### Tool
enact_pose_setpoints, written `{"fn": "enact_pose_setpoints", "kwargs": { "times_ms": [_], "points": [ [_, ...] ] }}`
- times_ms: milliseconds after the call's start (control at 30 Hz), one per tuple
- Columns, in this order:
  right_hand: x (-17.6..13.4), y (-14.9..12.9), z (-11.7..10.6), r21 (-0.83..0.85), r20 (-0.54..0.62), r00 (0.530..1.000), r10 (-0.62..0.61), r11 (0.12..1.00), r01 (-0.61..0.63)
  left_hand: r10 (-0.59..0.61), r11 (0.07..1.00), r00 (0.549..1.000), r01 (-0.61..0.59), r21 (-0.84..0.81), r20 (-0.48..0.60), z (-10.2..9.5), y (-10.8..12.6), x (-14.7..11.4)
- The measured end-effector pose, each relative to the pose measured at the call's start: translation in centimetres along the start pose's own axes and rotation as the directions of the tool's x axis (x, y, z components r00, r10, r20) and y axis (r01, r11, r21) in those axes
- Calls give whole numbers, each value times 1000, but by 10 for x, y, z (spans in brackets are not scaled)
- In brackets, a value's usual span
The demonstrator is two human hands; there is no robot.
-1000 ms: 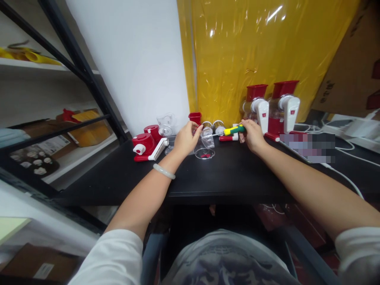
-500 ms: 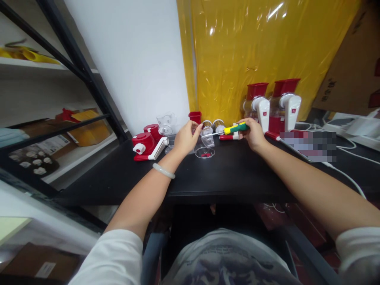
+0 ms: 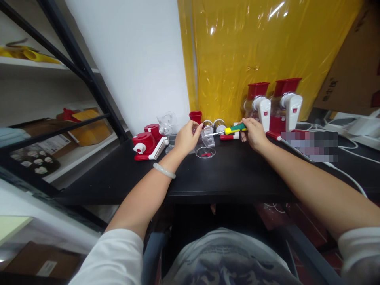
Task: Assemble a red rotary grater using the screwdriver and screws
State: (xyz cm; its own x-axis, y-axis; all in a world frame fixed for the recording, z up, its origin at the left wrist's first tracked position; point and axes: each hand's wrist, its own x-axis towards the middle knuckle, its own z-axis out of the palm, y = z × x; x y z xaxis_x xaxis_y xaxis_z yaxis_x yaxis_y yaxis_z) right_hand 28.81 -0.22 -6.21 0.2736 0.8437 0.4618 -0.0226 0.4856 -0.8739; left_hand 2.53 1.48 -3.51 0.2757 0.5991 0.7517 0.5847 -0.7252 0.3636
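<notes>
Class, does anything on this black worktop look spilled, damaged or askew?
Nothing clearly stands out: small red pieces lie within the clear round plastic rim, and both red-and-white plastic machines stand upright.

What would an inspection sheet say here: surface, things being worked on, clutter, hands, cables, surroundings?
Surface: black tabletop, items mostly toward the back.
Job's things: screwdriver with green-and-yellow handle, shaft pointing toward a clear plastic part.
Clutter: red machine bodies at left; red-and-white machines upright at right; flat device, surface pixelated.
Hands: right hand grips the screwdriver handle; left hand at the clear plastic part, its grip partly hidden.
Cables: white cable by the flat device, more behind.
Surroundings: shelf rack left, yellow plastic sheet behind.
</notes>
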Motion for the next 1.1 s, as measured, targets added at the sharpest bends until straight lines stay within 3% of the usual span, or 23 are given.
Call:
{"fn": "enact_pose_setpoints", "kwargs": {
  "times_ms": [133,367,800,1100],
  "points": [
    [-1,0,0,-59,-6,1000,-14,998,13,-5,1000,1000,5,0,4,-1,1,0],
    [4,4,-2,57,28,999,19,998,-20,-7,1000,1000,7,9,3,-1,3,-1],
    [4,2,-1,48,14,1000,4,999,-4,-26,999,1000,25,23,14,-1,3,0],
    [0,1,-1,-70,40,999,-35,997,38,-9,1000,1000,9,13,15,-1,1,-1]
  ]
}}
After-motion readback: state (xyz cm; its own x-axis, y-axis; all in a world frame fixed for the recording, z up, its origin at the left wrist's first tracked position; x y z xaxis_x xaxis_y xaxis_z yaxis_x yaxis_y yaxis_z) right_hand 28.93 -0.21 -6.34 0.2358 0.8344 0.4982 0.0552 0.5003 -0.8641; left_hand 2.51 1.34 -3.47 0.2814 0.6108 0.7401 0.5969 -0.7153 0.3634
